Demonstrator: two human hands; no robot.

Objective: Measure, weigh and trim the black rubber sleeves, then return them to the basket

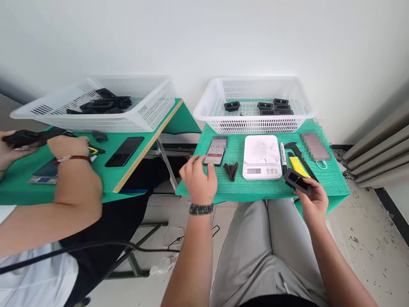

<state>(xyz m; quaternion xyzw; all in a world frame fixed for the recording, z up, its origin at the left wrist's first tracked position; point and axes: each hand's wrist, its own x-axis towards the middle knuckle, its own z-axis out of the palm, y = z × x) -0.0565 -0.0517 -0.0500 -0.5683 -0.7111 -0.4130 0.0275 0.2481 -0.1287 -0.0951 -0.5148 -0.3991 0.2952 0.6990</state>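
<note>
My right hand (315, 202) grips a black plastic part with a rectangular opening (298, 181), tilted over the table's front edge. Fingers spread, my left hand (198, 179) is at the lower left of a phone (216, 151) with a lit timer screen; I cannot tell whether it touches the phone. Right of that hand lies a small black clip-like piece (230, 171). A white digital scale (261, 157) stands in the middle, its display reading 0.0 and dark specks on its plate. Beside it are a marker (283, 154), a yellow-handled cutter (298, 165) and a black caliper (303, 160).
A white plastic basket (252, 124) with several black parts stands at the back. A blurred-out object (316, 146) lies at the right. On the left table (99, 170), a co-worker's hands (68, 147) hold a dark part near another basket (140, 117) and a black phone (124, 152).
</note>
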